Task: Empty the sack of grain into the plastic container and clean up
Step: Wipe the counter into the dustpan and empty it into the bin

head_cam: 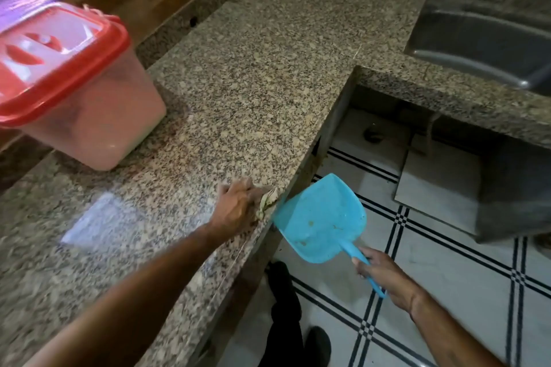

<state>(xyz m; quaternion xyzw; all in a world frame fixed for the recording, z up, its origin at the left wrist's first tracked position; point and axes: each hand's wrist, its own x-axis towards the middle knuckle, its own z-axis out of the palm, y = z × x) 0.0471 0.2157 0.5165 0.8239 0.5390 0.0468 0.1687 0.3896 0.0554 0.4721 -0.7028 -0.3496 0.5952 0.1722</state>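
Observation:
The clear plastic container (98,116) with its red lid (56,59) closed stands at the left on the granite counter (253,68). My left hand (235,205) presses a small crumpled cloth (267,202) against the counter's front edge. Just below that edge, my right hand (378,271) grips the handle of a blue dustpan (322,220), whose pan is held against the counter's side. A few crumbs lie in the pan. No sack is in view.
A dark sink (483,39) is set into the counter at the far right, with an open space below it. White floor tiles (447,292) with black lines lie underneath. My dark-clothed legs (286,322) stand close to the counter.

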